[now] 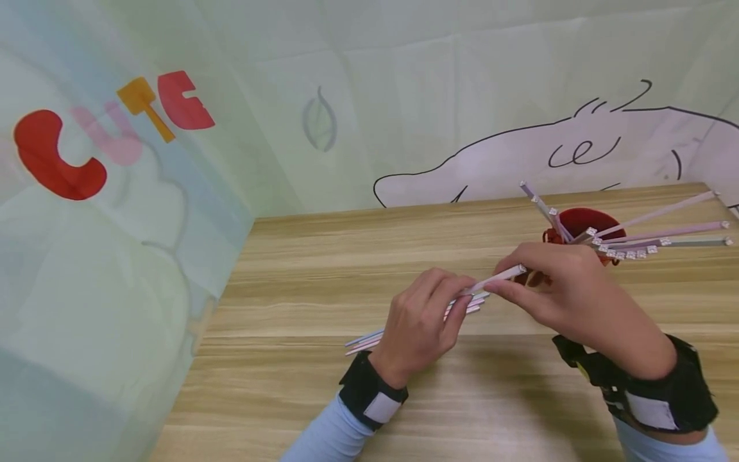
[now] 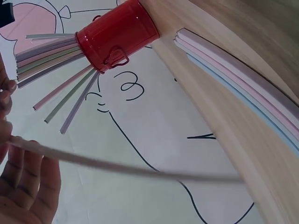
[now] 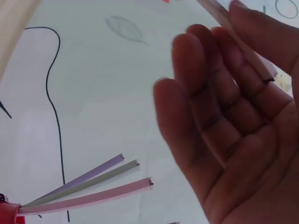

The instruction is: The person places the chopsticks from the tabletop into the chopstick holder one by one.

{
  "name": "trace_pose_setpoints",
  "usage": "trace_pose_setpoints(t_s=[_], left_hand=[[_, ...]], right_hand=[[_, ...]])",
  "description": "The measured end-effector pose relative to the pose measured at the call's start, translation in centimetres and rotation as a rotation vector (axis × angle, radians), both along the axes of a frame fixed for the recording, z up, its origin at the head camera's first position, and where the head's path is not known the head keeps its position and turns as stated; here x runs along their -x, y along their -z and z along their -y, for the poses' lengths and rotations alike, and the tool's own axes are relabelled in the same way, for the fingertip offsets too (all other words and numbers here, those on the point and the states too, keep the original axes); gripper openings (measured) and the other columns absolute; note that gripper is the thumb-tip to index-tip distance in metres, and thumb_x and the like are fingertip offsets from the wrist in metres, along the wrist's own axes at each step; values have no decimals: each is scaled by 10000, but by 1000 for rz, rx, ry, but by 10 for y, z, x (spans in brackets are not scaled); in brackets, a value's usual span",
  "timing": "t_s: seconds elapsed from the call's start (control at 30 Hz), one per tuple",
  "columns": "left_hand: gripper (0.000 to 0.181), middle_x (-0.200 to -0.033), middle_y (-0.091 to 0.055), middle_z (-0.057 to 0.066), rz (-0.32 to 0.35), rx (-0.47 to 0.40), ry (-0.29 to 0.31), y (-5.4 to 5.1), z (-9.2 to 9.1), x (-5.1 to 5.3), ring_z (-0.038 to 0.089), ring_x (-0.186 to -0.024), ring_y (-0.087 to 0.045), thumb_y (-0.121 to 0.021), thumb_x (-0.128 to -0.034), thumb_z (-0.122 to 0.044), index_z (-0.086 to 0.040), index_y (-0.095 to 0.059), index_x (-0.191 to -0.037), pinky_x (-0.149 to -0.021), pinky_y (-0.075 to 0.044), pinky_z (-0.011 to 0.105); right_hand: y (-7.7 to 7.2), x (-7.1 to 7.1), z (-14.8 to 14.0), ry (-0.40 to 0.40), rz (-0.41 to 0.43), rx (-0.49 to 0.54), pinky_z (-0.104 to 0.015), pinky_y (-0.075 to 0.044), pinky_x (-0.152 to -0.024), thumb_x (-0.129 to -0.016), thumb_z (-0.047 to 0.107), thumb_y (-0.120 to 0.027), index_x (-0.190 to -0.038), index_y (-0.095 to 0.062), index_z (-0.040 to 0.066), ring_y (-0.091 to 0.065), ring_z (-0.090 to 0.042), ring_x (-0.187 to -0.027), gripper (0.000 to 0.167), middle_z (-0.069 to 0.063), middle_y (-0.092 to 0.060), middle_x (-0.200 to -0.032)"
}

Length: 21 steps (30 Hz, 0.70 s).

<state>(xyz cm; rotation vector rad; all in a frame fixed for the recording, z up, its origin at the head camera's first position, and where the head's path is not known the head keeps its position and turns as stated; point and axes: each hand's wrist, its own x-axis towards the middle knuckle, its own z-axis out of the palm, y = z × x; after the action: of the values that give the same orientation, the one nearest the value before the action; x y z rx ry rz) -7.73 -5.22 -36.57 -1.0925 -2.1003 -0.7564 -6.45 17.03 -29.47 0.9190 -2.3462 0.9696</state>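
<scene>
A pale slim stick [image 1: 508,274] slants up between the hands. My left hand [image 1: 424,314] pinches it lower down, and my right hand [image 1: 568,289] holds it near its upper end between thumb and fingers. In the right wrist view, the stick [image 3: 252,58] passes behind the thumb, and its dark end shows beside the palm. A long blurred length of it [image 2: 140,172] crosses the left wrist view. Several pastel sticks [image 2: 238,77] lie side by side on the table, partly hidden by my left hand in the head view.
A red metal bucket [image 2: 119,35] with small handles stands at the table's back right. Several pastel sticks [image 1: 670,231] fan out of it, some far to the right. Behind the wooden table [image 1: 323,256] hangs a printed cloth [image 1: 404,83].
</scene>
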Motion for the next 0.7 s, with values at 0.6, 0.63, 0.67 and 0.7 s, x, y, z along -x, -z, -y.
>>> trace_pose_setpoints(t_s=[0.6,0.63,0.67,0.7], left_hand=[[144,-917,-627,-15,51,23,-32,5,1,3,68,-780,-575,-636,-988,-129,-58,-690,-1101,-671,-467,142],[142,-915,-628,-17,55,28,-35,5,1,3,67,-780,-574,-638,-987,-131,-60,-692,-1098,-671,-467,143],[140,-912,-628,-18,57,32,-38,5,1,3,67,-779,-574,-640,-986,-131,-62,-695,-1096,-670,-467,143],[137,-908,-630,-19,59,37,-41,6,1,3,67,-774,-575,-642,-985,-131,-65,-698,-1092,-668,-467,142]], right_hand=[[-12,-8,-5,113,-141,582,-164,-522,-778,-889,-3,-747,-955,-647,-204,-680,-88,-768,234,-126,-724,-916],[-13,-8,-4,87,-146,655,-173,-528,-778,-889,-32,-734,-960,-626,-228,-689,-112,-769,234,-142,-725,-919],[-13,-7,-3,75,-159,706,-177,-532,-776,-892,-46,-723,-968,-607,-245,-696,-127,-770,243,-156,-725,-922],[-14,-7,-3,80,-172,743,-180,-534,-776,-900,-56,-708,-983,-596,-252,-702,-140,-778,241,-164,-726,-927]])
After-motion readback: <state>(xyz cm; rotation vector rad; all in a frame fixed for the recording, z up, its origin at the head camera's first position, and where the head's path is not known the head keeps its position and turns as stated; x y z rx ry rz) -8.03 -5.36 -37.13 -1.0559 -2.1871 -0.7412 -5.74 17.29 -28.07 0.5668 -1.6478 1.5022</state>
